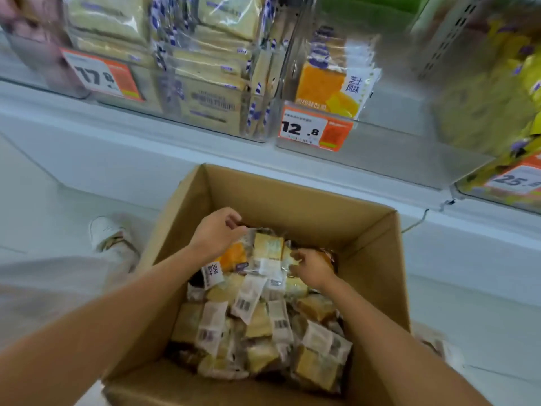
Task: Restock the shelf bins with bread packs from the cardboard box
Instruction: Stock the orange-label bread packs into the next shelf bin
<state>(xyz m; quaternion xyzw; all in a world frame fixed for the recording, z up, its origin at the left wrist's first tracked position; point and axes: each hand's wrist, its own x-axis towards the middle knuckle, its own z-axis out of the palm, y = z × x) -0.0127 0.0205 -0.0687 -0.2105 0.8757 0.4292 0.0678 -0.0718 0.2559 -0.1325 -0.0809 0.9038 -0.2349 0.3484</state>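
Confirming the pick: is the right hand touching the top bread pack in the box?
Touching. Head view: the right hand pinches the clear wrapper edge of the top bread pack.

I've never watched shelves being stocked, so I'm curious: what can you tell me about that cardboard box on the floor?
The cardboard box is plain brown corrugated board, open at the top. It stands on the pale floor in front of the white shelf base. Inside is a loose pile of bread packs in clear wrappers with barcode labels. The left hand and the right hand reach in and pinch the topmost wrappers.
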